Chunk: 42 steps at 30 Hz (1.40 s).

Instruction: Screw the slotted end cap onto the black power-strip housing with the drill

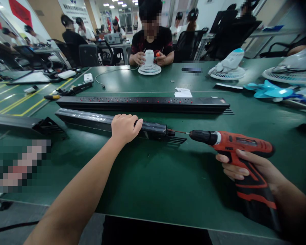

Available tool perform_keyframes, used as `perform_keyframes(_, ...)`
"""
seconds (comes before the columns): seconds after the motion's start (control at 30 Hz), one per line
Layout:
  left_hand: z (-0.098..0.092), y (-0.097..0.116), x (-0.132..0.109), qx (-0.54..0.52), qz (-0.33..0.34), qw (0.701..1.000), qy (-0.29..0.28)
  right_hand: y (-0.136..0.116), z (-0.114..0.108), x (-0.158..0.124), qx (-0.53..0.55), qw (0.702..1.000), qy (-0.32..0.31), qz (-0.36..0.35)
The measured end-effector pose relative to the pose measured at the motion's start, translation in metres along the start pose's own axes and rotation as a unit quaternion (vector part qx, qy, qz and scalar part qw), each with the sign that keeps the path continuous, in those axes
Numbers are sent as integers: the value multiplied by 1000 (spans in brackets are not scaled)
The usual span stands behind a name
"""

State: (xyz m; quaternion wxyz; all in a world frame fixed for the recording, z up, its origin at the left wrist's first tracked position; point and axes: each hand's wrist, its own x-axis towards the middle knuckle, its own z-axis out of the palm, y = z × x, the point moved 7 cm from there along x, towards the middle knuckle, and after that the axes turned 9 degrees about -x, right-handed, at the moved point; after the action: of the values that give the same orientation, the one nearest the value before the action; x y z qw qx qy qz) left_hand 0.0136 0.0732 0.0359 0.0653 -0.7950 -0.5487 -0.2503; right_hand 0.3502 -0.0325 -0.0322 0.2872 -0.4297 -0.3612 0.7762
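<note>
My left hand (125, 128) is wrapped over a long black housing (91, 117) with a glossy top, which lies lengthwise on the green table (153, 190). In my right hand (255, 166) is a red and black cordless drill (242, 141), its fingers round the handle. The drill's long thin bit (180, 131) points left and reaches the housing's right end, beside some thin prongs. Whether the tip sits in a screw is too small to tell. Just behind lies a second long black bar (142, 103) with a row of red dots.
Across the table a person (153, 37) handles a white fan body (149, 63). White fan parts (228, 66) and blue fan blades (267, 91) lie at the right. Another dark bar (15, 122) is at the left, and a yellow-handled screwdriver (51, 97) lies near the bars.
</note>
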Motion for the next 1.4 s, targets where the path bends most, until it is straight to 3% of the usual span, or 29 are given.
perform_keyframes(1.4,-1,1,0,-4,1,1000,2,2,-1,0,9,1000,-9,5)
